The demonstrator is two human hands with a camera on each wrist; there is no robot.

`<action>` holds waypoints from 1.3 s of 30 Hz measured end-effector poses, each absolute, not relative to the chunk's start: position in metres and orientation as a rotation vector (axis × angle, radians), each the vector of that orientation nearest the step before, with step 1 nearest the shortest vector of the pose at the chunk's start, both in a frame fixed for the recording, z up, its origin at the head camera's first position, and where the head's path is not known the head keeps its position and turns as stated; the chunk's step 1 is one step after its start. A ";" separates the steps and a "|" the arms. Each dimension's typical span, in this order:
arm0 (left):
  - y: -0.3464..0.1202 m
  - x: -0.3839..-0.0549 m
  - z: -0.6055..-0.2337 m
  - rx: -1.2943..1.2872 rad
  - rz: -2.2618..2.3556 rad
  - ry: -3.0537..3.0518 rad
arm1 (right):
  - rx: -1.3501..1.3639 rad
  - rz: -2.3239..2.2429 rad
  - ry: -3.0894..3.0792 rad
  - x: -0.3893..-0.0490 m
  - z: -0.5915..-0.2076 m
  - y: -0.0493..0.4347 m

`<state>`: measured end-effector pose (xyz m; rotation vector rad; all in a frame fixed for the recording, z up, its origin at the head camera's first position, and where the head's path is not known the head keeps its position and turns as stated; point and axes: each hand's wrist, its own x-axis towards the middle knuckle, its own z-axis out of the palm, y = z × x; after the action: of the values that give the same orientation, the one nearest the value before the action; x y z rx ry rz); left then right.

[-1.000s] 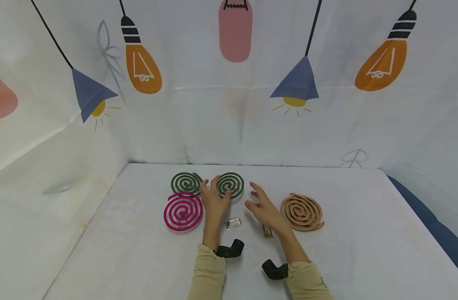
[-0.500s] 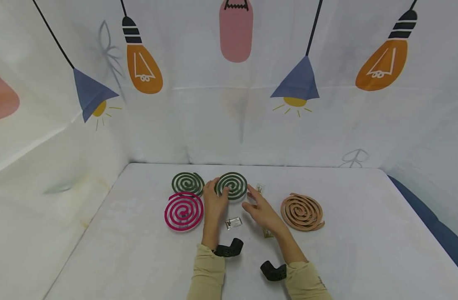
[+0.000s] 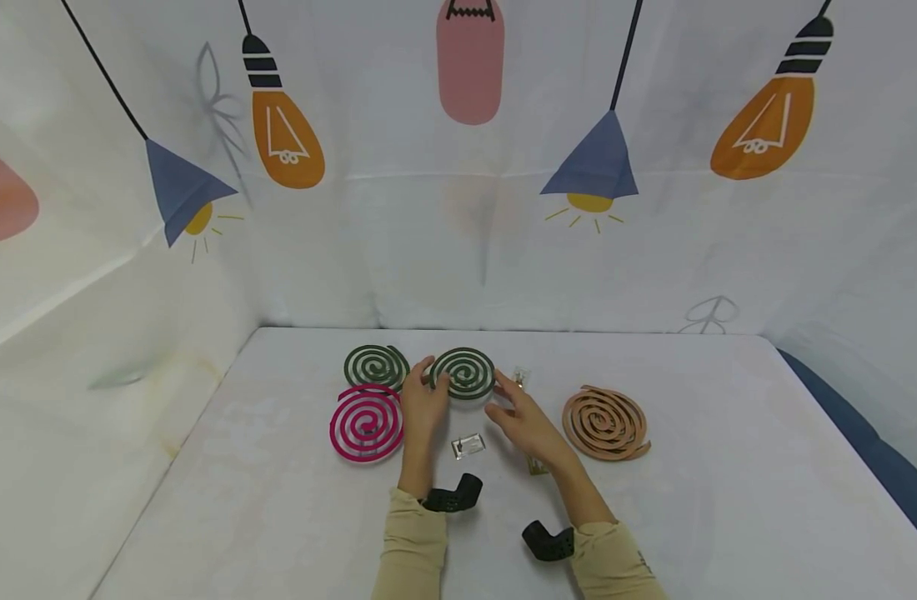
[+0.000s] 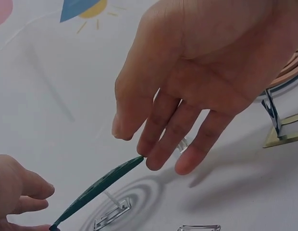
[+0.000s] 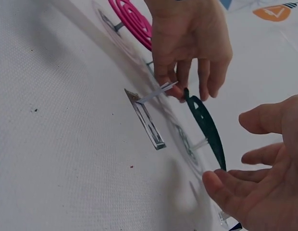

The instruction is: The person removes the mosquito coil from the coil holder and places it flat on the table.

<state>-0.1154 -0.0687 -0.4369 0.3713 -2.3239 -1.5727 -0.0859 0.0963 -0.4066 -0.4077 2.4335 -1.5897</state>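
Note:
A green mosquito coil (image 3: 462, 372) lies between my two hands. In the left wrist view it is tilted, over a small metal stand (image 4: 113, 214) with a thin upright. My left hand (image 3: 423, 408) has its fingertips at the coil's left edge, its thumb apart from the face. On the opposite side, fingertips of my right hand (image 3: 532, 421) meet the right edge, with the thumb held away. The right wrist view shows the coil (image 5: 206, 126) edge-on, bridging the fingertips of both hands. Neither hand curls around it.
A pink coil (image 3: 366, 423) and a second green coil (image 3: 376, 367) stand left of the hands. To the right lies a stack of tan coils (image 3: 604, 423). Small metal stands sit nearby: a silver one (image 3: 468, 446) and a gold one (image 3: 537, 467) partly behind the right arm.
The green coil has shifted slightly right from beside the left fingers. My right hand has come to its right edge. The left thumb has drawn back off the coil's face.

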 end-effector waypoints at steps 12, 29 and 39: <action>-0.073 -0.113 -0.437 0.394 -1.527 -2.316 | -0.438 -1.674 2.370 -0.102 -0.439 0.102; -0.072 -0.116 -0.434 0.370 -1.503 -2.257 | -0.401 -1.721 2.370 -0.102 -0.434 0.105; -0.073 -0.115 -0.429 0.277 -1.522 -2.220 | -0.417 -1.761 2.403 -0.103 -0.431 0.107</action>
<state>-0.1147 -0.0732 -0.4287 0.2765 -2.2197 -1.5218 -0.1027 0.1071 -0.4308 -0.4167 2.4033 -1.7606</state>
